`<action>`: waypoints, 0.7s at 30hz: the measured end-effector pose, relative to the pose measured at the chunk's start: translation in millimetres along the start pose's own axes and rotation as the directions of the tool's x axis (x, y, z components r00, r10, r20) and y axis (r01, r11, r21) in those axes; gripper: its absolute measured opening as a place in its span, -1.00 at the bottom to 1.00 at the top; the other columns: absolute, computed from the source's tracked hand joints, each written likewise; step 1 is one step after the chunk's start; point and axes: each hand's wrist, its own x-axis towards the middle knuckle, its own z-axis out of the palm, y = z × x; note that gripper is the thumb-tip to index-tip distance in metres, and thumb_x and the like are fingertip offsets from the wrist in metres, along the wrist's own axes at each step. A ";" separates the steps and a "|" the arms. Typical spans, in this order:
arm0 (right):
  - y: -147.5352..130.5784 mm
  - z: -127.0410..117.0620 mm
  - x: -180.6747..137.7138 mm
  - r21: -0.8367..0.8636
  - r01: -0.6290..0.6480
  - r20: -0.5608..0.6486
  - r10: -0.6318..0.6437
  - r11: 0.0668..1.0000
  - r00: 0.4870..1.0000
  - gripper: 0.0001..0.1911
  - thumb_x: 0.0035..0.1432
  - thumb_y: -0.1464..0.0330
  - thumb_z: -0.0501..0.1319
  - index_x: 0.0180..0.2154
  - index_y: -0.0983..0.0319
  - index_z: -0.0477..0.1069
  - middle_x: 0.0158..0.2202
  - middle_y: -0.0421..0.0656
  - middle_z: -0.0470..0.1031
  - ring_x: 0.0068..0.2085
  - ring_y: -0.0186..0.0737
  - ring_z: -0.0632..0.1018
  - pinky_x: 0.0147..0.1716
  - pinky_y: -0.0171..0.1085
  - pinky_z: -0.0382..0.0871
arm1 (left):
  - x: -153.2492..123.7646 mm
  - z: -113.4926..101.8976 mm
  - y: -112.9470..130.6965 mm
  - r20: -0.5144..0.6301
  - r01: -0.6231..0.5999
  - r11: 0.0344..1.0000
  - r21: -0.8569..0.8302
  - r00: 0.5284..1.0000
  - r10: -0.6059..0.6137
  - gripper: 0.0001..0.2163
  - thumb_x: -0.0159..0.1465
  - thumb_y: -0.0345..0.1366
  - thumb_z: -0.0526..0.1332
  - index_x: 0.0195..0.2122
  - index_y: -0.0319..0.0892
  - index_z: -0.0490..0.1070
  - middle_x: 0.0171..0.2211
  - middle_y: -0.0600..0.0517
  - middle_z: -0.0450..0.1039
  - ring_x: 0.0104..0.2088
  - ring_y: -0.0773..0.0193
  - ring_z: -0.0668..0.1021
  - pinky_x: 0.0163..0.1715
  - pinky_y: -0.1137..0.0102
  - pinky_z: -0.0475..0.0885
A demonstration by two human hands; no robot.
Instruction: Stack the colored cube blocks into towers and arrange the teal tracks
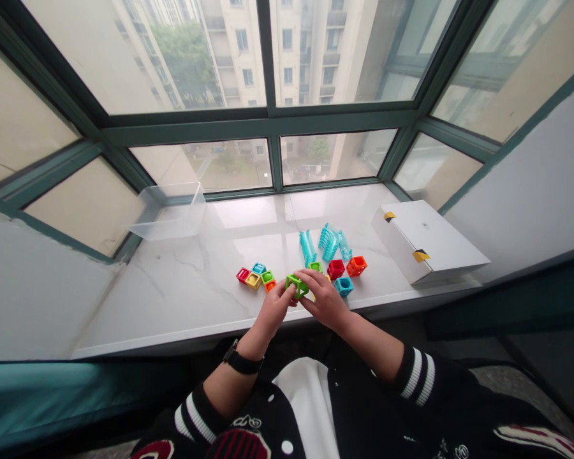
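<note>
Near the sill's front edge, a green hollow toy cube (297, 286) is held between my two hands. My left hand (278, 305) pinches its left side. My right hand (324, 298) has its fingers on the top and right side. Left of them lies a group of hollow cubes: a red one (243, 275), a yellow one (253, 280), a blue one (259, 268), a green one (267, 277) and an orange one (270, 286). Just beyond my right hand are another green cube (314, 266), a red cube (335, 269), a blue cube (344, 286) and an orange cube (356, 265). My fingers partly hide a yellow piece.
Translucent teal track pieces (329, 241) lie behind the cubes on the white marbled sill (210, 306). A clear plastic bin (172, 213) stands at the back left. On the right is a white box (430, 239) with yellow-black tabs. Green-framed windows (344, 119) close off the back.
</note>
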 end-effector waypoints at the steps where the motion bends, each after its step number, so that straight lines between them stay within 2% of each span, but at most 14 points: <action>1: 1.0 -3.2 1.2 0.002 0.003 0.002 -0.003 1.000 1.000 -0.32 0.31 0.44 0.28 0.40 0.03 0.26 0.24 0.00 0.47 0.24 0.04 0.51 0.27 0.06 0.46 | -0.4 1.1 2.4 0.012 -0.011 1.000 0.004 1.000 0.011 -0.53 0.26 0.10 0.32 -0.03 -0.20 0.55 -0.24 -0.01 0.52 -0.32 0.27 0.55 -0.29 0.36 0.55; 8: 7.0 -21.9 9.4 -0.070 0.055 0.031 -0.053 0.996 0.998 -0.28 0.33 0.41 0.28 0.44 -0.01 0.19 0.25 0.01 0.43 0.24 0.07 0.49 0.20 0.08 0.50 | 2.3 9.3 4.7 -0.011 0.037 0.999 -0.032 0.999 -0.037 -0.49 0.20 0.19 0.38 -0.13 -0.17 0.46 -0.33 0.06 0.45 -0.36 0.28 0.55 -0.32 0.35 0.55; 12: 8.8 -32.0 13.7 -0.125 0.093 0.024 -0.091 0.988 0.996 -0.32 0.35 0.45 0.24 0.42 0.00 0.22 0.12 -0.01 0.50 0.12 0.05 0.53 0.14 0.08 0.51 | 6.9 13.9 6.0 -0.052 0.036 0.999 0.006 0.998 -0.036 -0.51 0.19 0.19 0.38 -0.18 -0.15 0.41 -0.43 0.12 0.39 -0.39 0.28 0.54 -0.34 0.37 0.51; 21: 12.2 -43.3 13.1 -0.095 -0.040 0.101 0.050 0.995 0.994 -0.47 0.38 0.28 0.30 0.33 0.01 0.37 0.12 -0.01 0.53 0.14 0.10 0.54 0.17 0.11 0.47 | 20.0 20.1 3.6 -0.061 -0.016 0.992 0.127 0.998 0.024 -0.55 0.24 0.17 0.34 -0.20 -0.13 0.37 -0.43 0.12 0.41 -0.43 0.29 0.52 -0.33 0.36 0.46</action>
